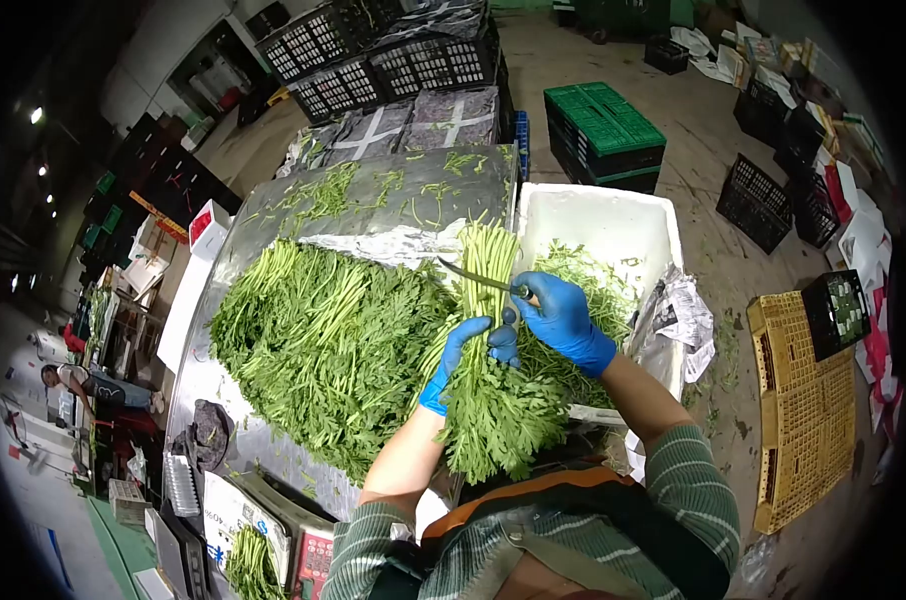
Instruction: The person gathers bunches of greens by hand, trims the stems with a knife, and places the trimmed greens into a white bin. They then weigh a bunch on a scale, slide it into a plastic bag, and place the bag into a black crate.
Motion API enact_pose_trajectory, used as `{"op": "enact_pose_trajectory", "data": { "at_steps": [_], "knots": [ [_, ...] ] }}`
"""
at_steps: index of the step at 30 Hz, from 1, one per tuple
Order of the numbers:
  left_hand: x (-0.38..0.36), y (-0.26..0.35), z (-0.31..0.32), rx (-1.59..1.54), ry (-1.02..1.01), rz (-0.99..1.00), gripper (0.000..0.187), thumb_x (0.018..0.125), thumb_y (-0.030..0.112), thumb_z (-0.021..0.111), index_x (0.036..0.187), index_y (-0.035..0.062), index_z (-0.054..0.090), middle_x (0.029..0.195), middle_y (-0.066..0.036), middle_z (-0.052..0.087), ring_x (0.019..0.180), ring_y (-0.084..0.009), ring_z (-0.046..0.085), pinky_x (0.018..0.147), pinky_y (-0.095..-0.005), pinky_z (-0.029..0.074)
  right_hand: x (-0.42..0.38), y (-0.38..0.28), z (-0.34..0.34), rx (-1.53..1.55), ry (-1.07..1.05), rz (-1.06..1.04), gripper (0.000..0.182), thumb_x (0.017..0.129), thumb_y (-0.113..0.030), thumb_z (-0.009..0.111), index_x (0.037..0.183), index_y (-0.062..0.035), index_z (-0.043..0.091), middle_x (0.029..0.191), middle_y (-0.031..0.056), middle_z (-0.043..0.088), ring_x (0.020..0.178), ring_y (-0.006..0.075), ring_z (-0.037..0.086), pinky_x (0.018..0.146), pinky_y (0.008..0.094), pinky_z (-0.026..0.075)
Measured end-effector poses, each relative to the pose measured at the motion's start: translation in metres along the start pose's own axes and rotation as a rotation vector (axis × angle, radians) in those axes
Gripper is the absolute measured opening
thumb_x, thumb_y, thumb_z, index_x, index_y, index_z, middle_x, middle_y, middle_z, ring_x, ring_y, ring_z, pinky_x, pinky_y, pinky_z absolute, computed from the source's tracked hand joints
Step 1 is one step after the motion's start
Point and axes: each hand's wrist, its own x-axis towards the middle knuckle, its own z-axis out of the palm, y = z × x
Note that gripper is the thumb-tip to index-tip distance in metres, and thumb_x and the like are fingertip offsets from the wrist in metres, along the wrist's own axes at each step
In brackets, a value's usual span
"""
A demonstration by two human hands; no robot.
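Note:
My left hand [478, 350], in a blue glove, is closed round a bunch of leafy greens [503, 420], stems pointing away from me and leaves hanging toward my body. In my right hand [565, 318], also gloved in blue, is a knife [473, 275] with a thin, dark, curved blade. The blade lies across the pale stems, just beyond my left fingers. A large heap of the same greens [343, 330] covers the metal table [273, 235] to the left. Under and beyond my right hand, loose trimmings [593, 285] lie in a white foam box [663, 215].
A scale [315, 560] with a small bunch of greens stands at the table's near left. Black crates [433, 65] are stacked behind the table. A green-lidded crate [603, 120] sits beyond the foam box. Yellow pallets [803, 420] lie on the right floor. A person [103, 388] is far left.

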Motion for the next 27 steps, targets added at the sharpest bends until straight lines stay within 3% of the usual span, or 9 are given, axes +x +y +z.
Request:
{"op": "enact_pose_trajectory", "data": {
  "at_steps": [5, 8, 12, 15, 17, 20, 21, 24, 27],
  "knots": [
    [0.007, -0.003, 0.002, -0.047, -0.173, -0.231, 0.024, 0.078, 0.02, 0.047, 0.099, 0.008, 0.043, 0.062, 0.002, 0.034, 0.057, -0.0102, 0.039, 0.063, -0.0275, 0.041, -0.012, 0.004, -0.007, 0.037, -0.06, 0.076, 0.018, 0.07, -0.008, 0.058, 0.088, -0.0071, 0.052, 0.073, 0.0129, 0.057, 0.062, 0.0299, 0.057, 0.053, 0.0349, 0.046],
    [0.004, 0.012, 0.003, 0.115, 0.029, -0.243, 0.022, 0.078, 0.02, 0.048, 0.096, 0.007, 0.048, 0.062, 0.002, 0.037, 0.056, -0.0102, 0.04, 0.064, -0.0263, 0.041, -0.071, 0.061, -0.009, -0.07, -0.164, 0.293, 0.016, 0.074, -0.013, 0.055, 0.09, -0.0092, 0.054, 0.071, 0.0134, 0.057, 0.063, 0.0307, 0.057, 0.056, 0.0367, 0.046],
    [0.014, 0.043, -0.025, 1.143, 0.365, -0.263, 0.027, 0.07, 0.022, 0.06, 0.088, 0.0017, 0.061, 0.081, -0.006, 0.061, 0.079, -0.0152, 0.053, 0.077, -0.0258, 0.039, -0.12, 0.091, -0.015, -0.065, -0.131, 0.642, 0.021, 0.076, -0.021, 0.06, 0.091, -0.0083, 0.055, 0.067, 0.0103, 0.059, 0.063, 0.0188, 0.06, 0.055, 0.0294, 0.046],
    [0.033, 0.037, -0.019, 1.366, 0.401, -0.297, 0.022, 0.069, 0.023, 0.063, 0.075, 0.0024, 0.066, 0.079, -0.006, 0.064, 0.085, -0.0151, 0.055, 0.089, -0.0271, 0.034, -0.06, 0.036, -0.016, 0.061, 0.011, 0.386, 0.019, 0.076, -0.015, 0.059, 0.092, -0.0079, 0.054, 0.068, 0.0129, 0.058, 0.06, 0.0214, 0.06, 0.053, 0.0313, 0.045],
    [0.038, 0.027, 0.002, 1.366, 0.394, -0.373, 0.021, 0.069, 0.022, 0.063, 0.075, 0.002, 0.066, 0.077, -0.006, 0.064, 0.085, -0.0141, 0.055, 0.09, -0.0266, 0.033, -0.035, 0.015, -0.016, -0.054, -0.063, 0.216, 0.019, 0.074, -0.015, 0.057, 0.092, -0.008, 0.053, 0.072, 0.0151, 0.058, 0.062, 0.0277, 0.059, 0.053, 0.035, 0.045],
    [0.032, 0.04, -0.011, 1.419, 0.437, -0.3, 0.019, 0.069, 0.019, 0.062, 0.076, 0.0013, 0.065, 0.076, -0.006, 0.064, 0.078, -0.0149, 0.056, 0.083, -0.0279, 0.039, -0.097, 0.072, -0.006, -0.308, -0.317, 0.349, 0.026, 0.074, -0.018, 0.05, 0.099, -0.01, 0.052, 0.078, 0.016, 0.059, 0.069, 0.0323, 0.059, 0.061, 0.0399, 0.047],
    [0.022, 0.04, 0.008, 1.377, 0.467, -0.159, 0.025, 0.066, 0.019, 0.063, 0.081, -0.0018, 0.063, 0.077, -0.006, 0.063, 0.074, -0.0156, 0.057, 0.076, -0.0291, 0.043, -0.117, 0.086, -0.01, -0.371, -0.457, 0.572, 0.027, 0.075, -0.02, 0.05, 0.101, -0.011, 0.052, 0.077, 0.0161, 0.06, 0.069, 0.0322, 0.059, 0.062, 0.0404, 0.047],
    [0.024, 0.049, 0.015, 2.214, 0.771, -0.278, 0.03, 0.062, 0.021, 0.061, 0.083, 0.0001, 0.061, 0.079, -0.02, 0.061, 0.072, -0.029, 0.06, 0.065, -0.0361, 0.047, -0.123, 0.089, -0.004, -0.208, -0.099, 0.755, 0.023, 0.077, -0.027, 0.051, 0.094, -0.0109, 0.055, 0.074, 0.0157, 0.06, 0.069, 0.0334, 0.058, 0.06, 0.039, 0.047],
    [0.034, 0.043, 0.02, 2.69, 0.651, -0.179, 0.016, 0.063, 0.013, 0.053, 0.072, 0.0004, 0.059, 0.071, -0.021, 0.06, 0.069, -0.035, 0.059, 0.062, -0.0406, 0.047, -0.052, 0.035, -0.014, -0.015, -0.133, 0.505, 0.022, 0.077, -0.026, 0.052, 0.091, -0.0086, 0.054, 0.073, 0.0166, 0.058, 0.066, 0.0346, 0.057, 0.058, 0.039, 0.046]
  ]
}}
